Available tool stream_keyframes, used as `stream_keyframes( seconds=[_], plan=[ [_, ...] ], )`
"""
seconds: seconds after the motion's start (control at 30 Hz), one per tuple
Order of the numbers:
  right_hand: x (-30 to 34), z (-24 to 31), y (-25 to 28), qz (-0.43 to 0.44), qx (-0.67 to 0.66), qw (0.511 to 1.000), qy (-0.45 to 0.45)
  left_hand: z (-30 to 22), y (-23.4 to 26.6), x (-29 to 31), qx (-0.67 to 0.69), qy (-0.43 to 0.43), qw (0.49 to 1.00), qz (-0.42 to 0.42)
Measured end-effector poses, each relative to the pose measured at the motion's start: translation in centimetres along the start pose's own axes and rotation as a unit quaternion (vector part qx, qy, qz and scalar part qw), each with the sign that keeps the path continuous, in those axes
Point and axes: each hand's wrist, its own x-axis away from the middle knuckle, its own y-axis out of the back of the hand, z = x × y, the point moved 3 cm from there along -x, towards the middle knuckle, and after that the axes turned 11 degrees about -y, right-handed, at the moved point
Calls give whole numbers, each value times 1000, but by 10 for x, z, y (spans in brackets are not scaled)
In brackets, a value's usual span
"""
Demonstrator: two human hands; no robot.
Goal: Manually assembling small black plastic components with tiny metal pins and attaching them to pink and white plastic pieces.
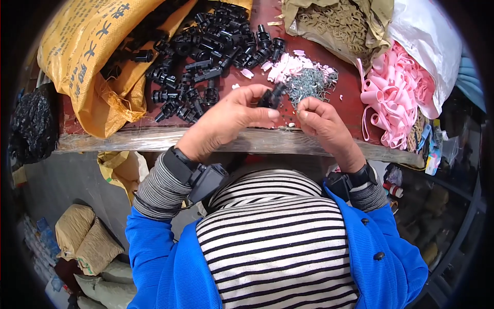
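Above the table's front edge, my left hand (226, 121) grips a black plastic fitting (269, 99) between thumb and fingers. To its right, my right hand (325, 123) has thumb and forefinger pinched together; anything between them is too small to make out. Just beyond both hands lies a heap of small grey metal pieces (306, 85), too fine to name. Small pale pink pieces (285, 68) are scattered against its far side. A large pile of similar black plastic fittings (206, 51) spreads over the table to the far left of my hands.
A yellow woven sack (85, 67) lies open at the left. Behind, a brown bag (337, 23) holds small tan pieces. Pink looped strips (393, 98) spill from a white sack (427, 46) at right. The red table (355, 110) has a wooden front edge (128, 140). Filled sacks (82, 237) stand on the floor.
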Motion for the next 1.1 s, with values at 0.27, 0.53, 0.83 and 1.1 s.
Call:
stream_keyframes(
  seconds=[0.27,0.53,0.83,1.1],
  plan=[
    [-5,-1,-17,81,-101,991,-45,20,-8,-3,-40,-36,998,21],
    [-9,-2,-23,143,-205,964,-90,23,-5,-5,-148,-105,983,16],
    [-14,0,-28,110,-185,976,-27,20,-4,-4,-60,-86,993,-49],
    [-12,2,-19,-1,-2,999,47,28,-3,0,118,-21,992,-26]
  ],
)
